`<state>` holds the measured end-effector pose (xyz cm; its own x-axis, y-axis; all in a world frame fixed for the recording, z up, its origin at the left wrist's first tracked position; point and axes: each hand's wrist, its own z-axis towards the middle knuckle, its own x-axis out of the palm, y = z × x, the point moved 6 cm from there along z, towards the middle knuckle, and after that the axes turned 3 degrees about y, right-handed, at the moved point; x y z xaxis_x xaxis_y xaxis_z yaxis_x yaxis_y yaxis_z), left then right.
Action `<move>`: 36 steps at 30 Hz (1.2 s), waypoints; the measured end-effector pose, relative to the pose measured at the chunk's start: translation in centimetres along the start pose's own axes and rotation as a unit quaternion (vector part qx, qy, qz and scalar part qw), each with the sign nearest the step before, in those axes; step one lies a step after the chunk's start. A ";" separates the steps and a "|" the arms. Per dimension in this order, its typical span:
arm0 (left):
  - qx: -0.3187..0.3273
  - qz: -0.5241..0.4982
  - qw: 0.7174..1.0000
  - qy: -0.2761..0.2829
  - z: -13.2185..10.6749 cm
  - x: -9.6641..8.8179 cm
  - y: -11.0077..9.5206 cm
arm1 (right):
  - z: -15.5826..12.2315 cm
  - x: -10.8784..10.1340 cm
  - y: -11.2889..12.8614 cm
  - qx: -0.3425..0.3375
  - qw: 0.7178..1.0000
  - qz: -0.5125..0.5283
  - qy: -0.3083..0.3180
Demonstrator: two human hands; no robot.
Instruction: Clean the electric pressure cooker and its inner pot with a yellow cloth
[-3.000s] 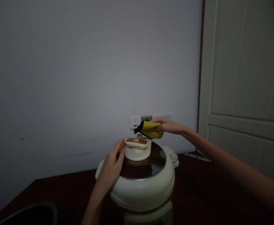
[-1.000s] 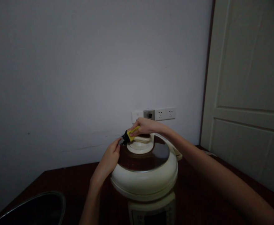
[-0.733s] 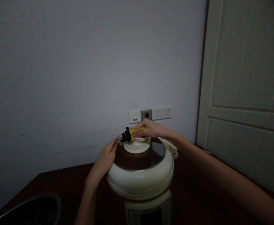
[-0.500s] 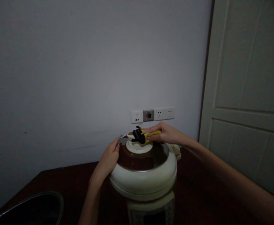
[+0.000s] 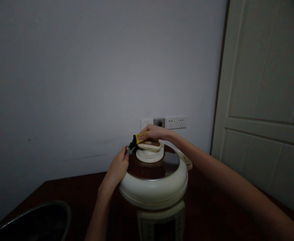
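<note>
A white electric pressure cooker [image 5: 154, 192] with a shiny brown lid top [image 5: 147, 171] stands before me. On its lid sits a cream-and-brown knob handle [image 5: 150, 146]. My right hand [image 5: 152, 131] reaches over the handle from the right, closed on a yellow-and-black thing [image 5: 137, 140] whose exact kind is unclear. Its black end points down toward the left fingertips. My left hand [image 5: 119, 164] lies along the left rim of the lid, its fingers pressed together. Something small and dark shows at those fingertips, too dim to name.
Behind the cooker, sockets [image 5: 175, 123] and a metal switch plate [image 5: 159, 122] are set in the white wall [image 5: 86, 83]. A dark round-rimmed vessel [image 5: 68, 214] stands at lower left on the dark red table [image 5: 86, 184]. A pale panelled door [image 5: 262, 117] rises on the right.
My right hand has moved left across the handle with the yellow-and-black thing, uncovering the handle's front. My left hand stays at the lid's left rim.
</note>
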<state>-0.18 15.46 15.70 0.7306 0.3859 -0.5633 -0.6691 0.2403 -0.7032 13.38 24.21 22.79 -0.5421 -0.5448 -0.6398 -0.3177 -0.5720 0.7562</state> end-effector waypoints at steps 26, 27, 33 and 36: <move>0.299 0.090 0.950 0.020 -2.0 1.2 -6.8 | -5.3 -1.0 -3.7 -0.024 0.961 0.258 -0.094; 0.295 0.085 0.952 0.019 -2.0 1.2 -6.7 | -6.0 -1.2 -3.8 -0.025 0.963 0.252 -0.098; 0.282 0.067 0.957 0.016 -1.9 1.3 -6.6 | -5.0 -1.5 -3.9 -0.011 0.968 0.212 -0.130; 0.280 0.062 0.958 0.019 -1.8 1.3 -6.6 | -2.2 -0.9 -3.5 -0.012 0.967 0.218 -0.128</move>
<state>5.40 12.80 18.83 0.6381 0.4123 -0.6503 -0.7111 0.6395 -0.2923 16.71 25.37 20.44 -0.7965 -0.5695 -0.2032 0.0011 -0.3375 0.9413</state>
